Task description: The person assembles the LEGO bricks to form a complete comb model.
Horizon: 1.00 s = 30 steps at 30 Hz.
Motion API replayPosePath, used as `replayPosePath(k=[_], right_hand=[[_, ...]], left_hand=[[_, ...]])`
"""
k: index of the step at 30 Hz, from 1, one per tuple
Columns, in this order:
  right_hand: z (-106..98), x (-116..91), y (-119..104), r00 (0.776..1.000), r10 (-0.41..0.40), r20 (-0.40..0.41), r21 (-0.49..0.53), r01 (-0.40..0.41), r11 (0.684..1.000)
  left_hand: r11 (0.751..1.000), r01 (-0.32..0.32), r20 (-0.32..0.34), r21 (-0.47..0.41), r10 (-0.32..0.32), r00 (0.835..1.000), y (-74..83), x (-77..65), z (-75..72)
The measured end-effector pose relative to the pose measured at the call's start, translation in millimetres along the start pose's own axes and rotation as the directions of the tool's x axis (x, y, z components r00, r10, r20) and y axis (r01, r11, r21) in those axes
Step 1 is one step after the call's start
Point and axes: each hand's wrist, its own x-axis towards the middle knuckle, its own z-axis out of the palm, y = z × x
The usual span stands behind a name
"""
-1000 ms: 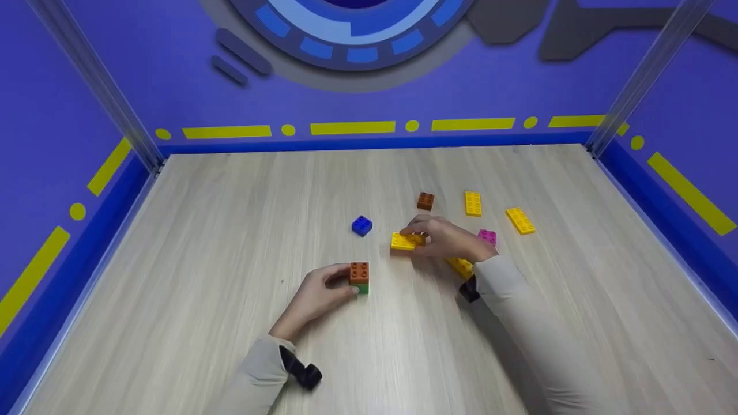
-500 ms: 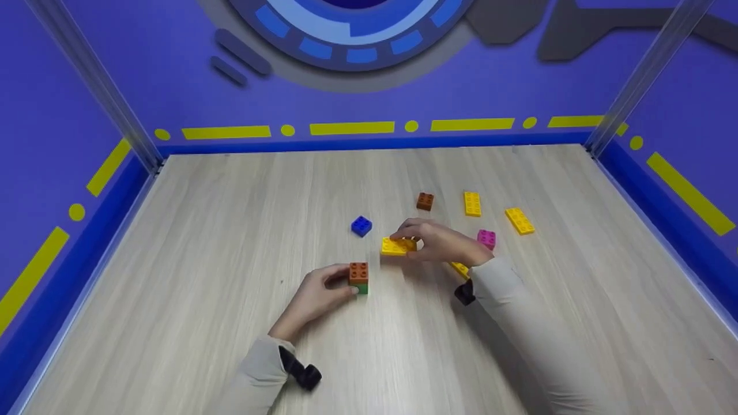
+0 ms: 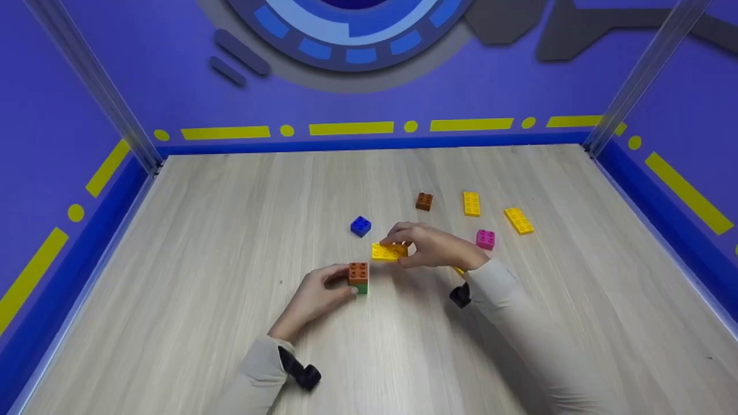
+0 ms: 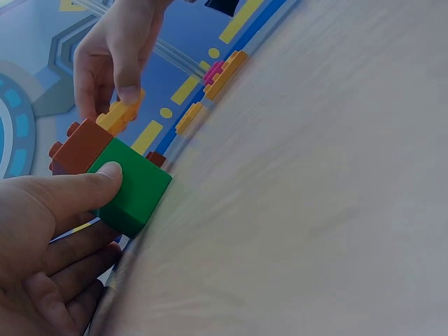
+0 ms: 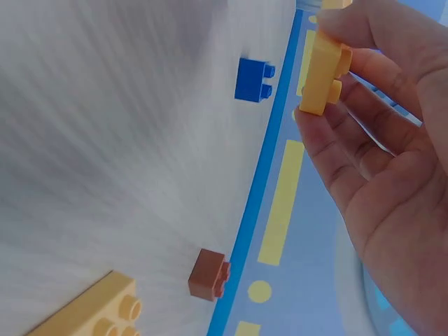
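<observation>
My left hand (image 3: 316, 300) grips a two-brick stack between thumb and fingers, low on the table. On top is a brown brick (image 3: 358, 271), with a green brick (image 3: 358, 288) beneath it; in the left wrist view the thumb presses the side of the green brick (image 4: 138, 183). My right hand (image 3: 429, 246) pinches a flat yellow brick (image 3: 385, 252), studs up, raised above the table just behind and right of the stack. In the right wrist view, thumb and fingertips hold the edges of this yellow brick (image 5: 323, 73).
Behind the hands lie a blue brick (image 3: 361, 226) and a second brown brick (image 3: 424, 201). Farther right are two yellow bricks (image 3: 471, 204) and a pink brick (image 3: 485, 239). Another yellow brick (image 3: 459, 271) is mostly hidden under the right wrist. Purple walls (image 3: 369, 104) enclose the table.
My right hand has carried the yellow brick left and toward me, closer to the stack. The left hand and its stack have stayed in place.
</observation>
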Motion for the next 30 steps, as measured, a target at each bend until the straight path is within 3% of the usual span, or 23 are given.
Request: replayPosePath(k=[30], right_hand=[[7.3, 6.6, -26.1, 0.991, -0.125, 0.057, -0.015, 0.126, 0.992]], left_hand=[[1.0, 0.001, 0.009, -0.002, -0.001, 1.0, -3.1, 2.1, 0.0]])
